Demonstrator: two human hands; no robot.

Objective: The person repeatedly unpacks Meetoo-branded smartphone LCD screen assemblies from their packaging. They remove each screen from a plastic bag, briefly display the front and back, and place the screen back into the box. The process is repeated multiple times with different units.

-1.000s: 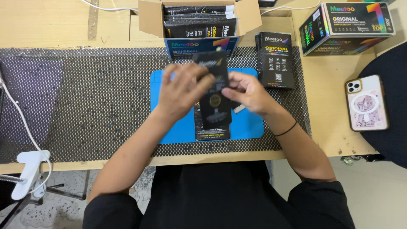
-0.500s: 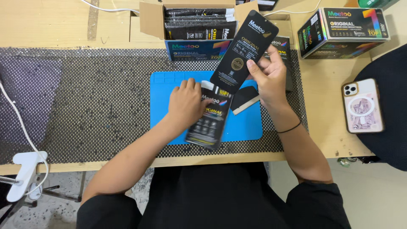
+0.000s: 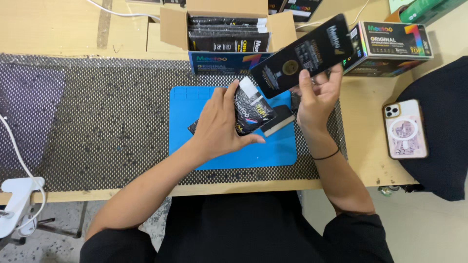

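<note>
The right hand [image 3: 319,95], right of centre, pinches the lower edge of a flat black package [image 3: 302,54] and lifts it, tilted, toward the upper right of the frame. The left hand [image 3: 222,124] curls around a second black packet [image 3: 251,109] at mid-frame, over the blue mat [image 3: 195,102]. A small dark slab [image 3: 278,121] lies just beside it.

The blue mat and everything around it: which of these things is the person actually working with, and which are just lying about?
In use:
- flat black package, held up in the right hand
- black printed pouch, gripped by the left hand
- blue mat
- small dark block on the mat

Lying about:
- open cardboard box of black packs
- closed colourful box
- phone
- white clamp
</note>
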